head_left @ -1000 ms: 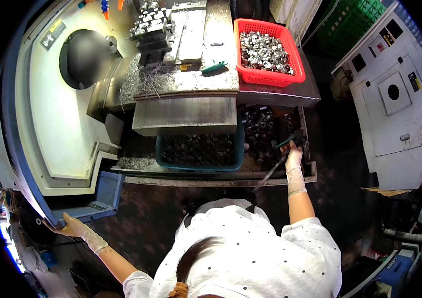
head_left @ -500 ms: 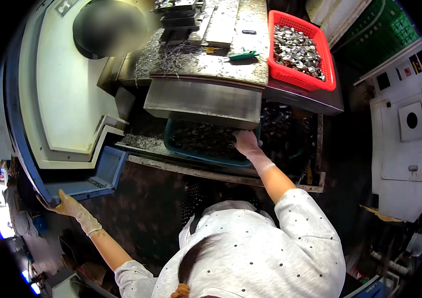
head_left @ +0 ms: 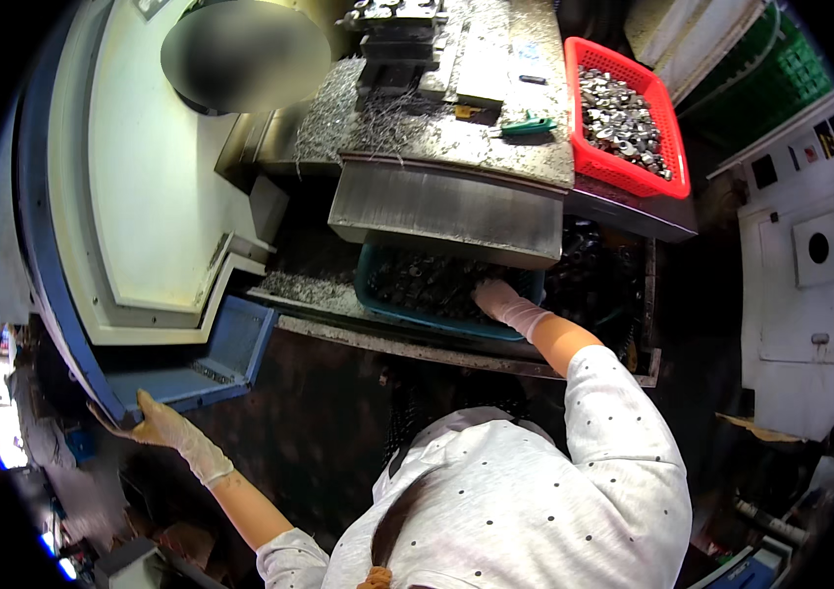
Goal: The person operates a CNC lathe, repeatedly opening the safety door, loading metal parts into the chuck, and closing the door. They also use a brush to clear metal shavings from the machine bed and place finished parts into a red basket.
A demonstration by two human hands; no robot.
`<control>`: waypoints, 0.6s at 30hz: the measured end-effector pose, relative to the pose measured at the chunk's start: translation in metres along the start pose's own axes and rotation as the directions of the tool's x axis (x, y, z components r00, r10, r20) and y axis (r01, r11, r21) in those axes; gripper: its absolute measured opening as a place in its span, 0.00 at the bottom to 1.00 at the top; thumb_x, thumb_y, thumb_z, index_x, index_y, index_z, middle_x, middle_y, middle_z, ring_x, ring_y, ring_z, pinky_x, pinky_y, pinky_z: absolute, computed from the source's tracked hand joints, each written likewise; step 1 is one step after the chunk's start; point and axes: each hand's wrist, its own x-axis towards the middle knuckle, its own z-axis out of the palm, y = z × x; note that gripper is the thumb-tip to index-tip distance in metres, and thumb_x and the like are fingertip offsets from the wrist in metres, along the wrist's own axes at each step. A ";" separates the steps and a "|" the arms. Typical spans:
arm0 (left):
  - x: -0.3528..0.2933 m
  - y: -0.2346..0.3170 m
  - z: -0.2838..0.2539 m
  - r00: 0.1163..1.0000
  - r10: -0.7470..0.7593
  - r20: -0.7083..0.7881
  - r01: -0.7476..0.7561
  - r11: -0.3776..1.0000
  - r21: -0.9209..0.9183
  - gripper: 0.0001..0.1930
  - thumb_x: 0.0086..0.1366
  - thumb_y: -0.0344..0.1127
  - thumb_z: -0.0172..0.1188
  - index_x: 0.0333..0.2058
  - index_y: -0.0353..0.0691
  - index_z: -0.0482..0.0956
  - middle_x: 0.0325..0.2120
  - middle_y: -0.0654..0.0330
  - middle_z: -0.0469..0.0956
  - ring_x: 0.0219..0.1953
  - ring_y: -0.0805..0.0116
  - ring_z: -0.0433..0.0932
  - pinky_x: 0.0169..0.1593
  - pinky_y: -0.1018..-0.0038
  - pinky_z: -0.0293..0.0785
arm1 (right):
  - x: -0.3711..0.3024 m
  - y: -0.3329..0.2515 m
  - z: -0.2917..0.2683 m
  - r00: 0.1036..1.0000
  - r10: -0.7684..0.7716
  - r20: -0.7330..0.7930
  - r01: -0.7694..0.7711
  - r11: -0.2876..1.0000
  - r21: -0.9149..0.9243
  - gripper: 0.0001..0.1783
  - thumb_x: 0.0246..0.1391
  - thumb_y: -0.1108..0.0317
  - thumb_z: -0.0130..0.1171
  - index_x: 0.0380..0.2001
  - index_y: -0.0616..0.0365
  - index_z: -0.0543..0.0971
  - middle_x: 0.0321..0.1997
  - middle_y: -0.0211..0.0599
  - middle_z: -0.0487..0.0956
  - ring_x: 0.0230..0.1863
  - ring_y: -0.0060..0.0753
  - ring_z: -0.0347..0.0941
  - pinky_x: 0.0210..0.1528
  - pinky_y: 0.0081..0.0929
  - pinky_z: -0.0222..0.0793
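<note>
My left hand (head_left: 163,426), in a pale glove, has its fingers wrapped round the lower corner of the blue-edged machine door (head_left: 142,385). My right hand (head_left: 501,300), also gloved, reaches into the right part of a teal plastic basket (head_left: 377,297). Small dark metal parts (head_left: 427,280) fill this basket, which sits partly under a metal ledge (head_left: 446,211). The right fingers are curled down among the parts; their tips are in shadow, and anything between them is too dark to make out.
A red basket (head_left: 623,182) of shiny metal parts stands at the back right. Metal shavings (head_left: 323,118) and a green-handled tool (head_left: 529,127) lie on the machine bed. More dark parts (head_left: 589,275) lie right of the teal basket. A white cabinet (head_left: 795,324) stands far right.
The whole view has shifted, so the machine appears farther right and slightly lower. Within the teal basket, my right hand has moved slightly left and nearer me. My left hand keeps its hold on the door.
</note>
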 end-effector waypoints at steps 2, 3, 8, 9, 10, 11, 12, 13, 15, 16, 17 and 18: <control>0.001 0.006 0.000 0.999 -0.027 0.024 0.027 1.000 -0.006 0.32 0.37 0.17 0.48 0.46 0.36 0.52 0.44 0.52 0.54 0.46 0.60 0.57 0.49 0.66 0.53 | 0.006 0.000 0.008 0.996 0.069 -0.053 -0.066 0.997 0.050 0.10 0.37 0.73 0.42 0.25 0.59 0.72 0.30 0.44 0.71 0.33 0.39 0.67 0.33 0.28 0.63; 0.002 0.005 0.000 0.999 -0.011 0.031 0.010 0.999 0.030 0.32 0.38 0.17 0.48 0.46 0.36 0.52 0.45 0.52 0.54 0.46 0.60 0.57 0.48 0.66 0.54 | 0.011 -0.001 0.009 0.990 0.132 -0.048 -0.125 0.984 0.123 0.10 0.38 0.73 0.41 0.25 0.58 0.72 0.29 0.44 0.71 0.32 0.39 0.68 0.31 0.28 0.64; 0.001 0.004 0.001 0.996 -0.076 0.055 0.076 0.997 -0.001 0.32 0.39 0.17 0.47 0.47 0.37 0.51 0.46 0.52 0.53 0.46 0.61 0.57 0.48 0.66 0.55 | 0.020 -0.004 0.016 0.930 0.355 0.089 -0.366 0.916 0.163 0.11 0.40 0.73 0.40 0.26 0.59 0.73 0.31 0.42 0.71 0.34 0.37 0.68 0.31 0.25 0.65; -0.001 0.007 0.000 0.996 -0.061 0.065 0.060 0.998 0.013 0.32 0.39 0.17 0.47 0.47 0.37 0.50 0.46 0.52 0.52 0.46 0.61 0.57 0.47 0.66 0.55 | 0.015 -0.003 0.012 0.918 0.384 0.104 -0.396 0.904 0.159 0.11 0.40 0.72 0.40 0.26 0.59 0.73 0.31 0.42 0.71 0.34 0.37 0.68 0.31 0.25 0.64; -0.001 0.010 0.000 0.997 -0.043 0.068 0.042 0.999 0.024 0.32 0.39 0.18 0.47 0.47 0.37 0.50 0.46 0.52 0.52 0.46 0.61 0.57 0.47 0.66 0.55 | 0.013 -0.001 0.007 0.909 0.402 0.107 -0.415 0.896 0.156 0.11 0.39 0.72 0.41 0.26 0.59 0.73 0.31 0.42 0.71 0.34 0.37 0.68 0.31 0.25 0.64; 0.000 0.011 0.000 0.996 -0.058 0.063 0.057 0.998 0.019 0.31 0.40 0.18 0.46 0.47 0.37 0.50 0.46 0.52 0.53 0.46 0.60 0.57 0.47 0.67 0.55 | 0.011 -0.001 0.004 0.903 0.416 0.107 -0.429 0.890 0.156 0.11 0.39 0.72 0.41 0.26 0.59 0.73 0.31 0.43 0.71 0.34 0.37 0.68 0.31 0.25 0.64; 0.000 0.011 -0.001 0.996 -0.073 0.057 0.072 0.997 0.015 0.31 0.40 0.18 0.46 0.47 0.37 0.50 0.45 0.51 0.53 0.46 0.60 0.57 0.48 0.68 0.54 | 0.009 -0.001 0.003 0.898 0.425 0.109 -0.438 0.885 0.159 0.11 0.39 0.72 0.41 0.25 0.59 0.73 0.31 0.43 0.71 0.34 0.37 0.68 0.32 0.26 0.64; 0.000 0.012 0.001 0.995 -0.088 0.050 0.088 0.996 0.004 0.31 0.40 0.19 0.45 0.47 0.38 0.49 0.45 0.51 0.54 0.45 0.59 0.58 0.48 0.68 0.54 | 0.006 0.001 0.004 0.894 0.435 0.108 -0.448 0.880 0.161 0.10 0.39 0.72 0.42 0.25 0.59 0.73 0.31 0.43 0.71 0.34 0.37 0.67 0.32 0.26 0.64; 0.000 0.012 0.001 0.995 -0.083 0.060 0.079 0.995 0.066 0.32 0.39 0.18 0.45 0.47 0.36 0.49 0.46 0.51 0.53 0.46 0.59 0.56 0.48 0.68 0.53 | 0.002 0.004 0.005 0.887 0.449 0.109 -0.461 0.873 0.159 0.10 0.38 0.72 0.42 0.25 0.58 0.73 0.30 0.43 0.71 0.34 0.38 0.67 0.32 0.26 0.64; 0.000 0.014 0.002 0.995 -0.081 0.057 0.074 0.992 0.100 0.32 0.39 0.17 0.45 0.47 0.35 0.49 0.46 0.50 0.52 0.47 0.59 0.55 0.49 0.68 0.52 | -0.001 0.006 0.005 0.885 0.454 0.107 -0.466 0.871 0.156 0.10 0.38 0.72 0.42 0.25 0.58 0.73 0.30 0.43 0.71 0.34 0.38 0.67 0.32 0.26 0.64; 0.000 0.019 0.000 0.990 -0.135 0.033 0.131 0.987 0.092 0.32 0.38 0.17 0.45 0.47 0.35 0.49 0.46 0.50 0.52 0.47 0.58 0.55 0.49 0.68 0.50 | -0.002 0.007 0.002 0.888 0.449 0.102 -0.460 0.874 0.158 0.10 0.38 0.72 0.43 0.24 0.58 0.73 0.30 0.43 0.71 0.34 0.38 0.67 0.32 0.26 0.64; -0.002 0.016 0.003 0.989 -0.146 0.022 0.143 0.984 0.110 0.32 0.37 0.17 0.44 0.47 0.35 0.49 0.46 0.50 0.52 0.48 0.57 0.54 0.50 0.66 0.50 | -0.005 0.009 0.003 0.882 0.458 0.108 -0.470 0.867 0.165 0.10 0.38 0.72 0.43 0.24 0.58 0.74 0.30 0.43 0.71 0.34 0.38 0.67 0.32 0.27 0.64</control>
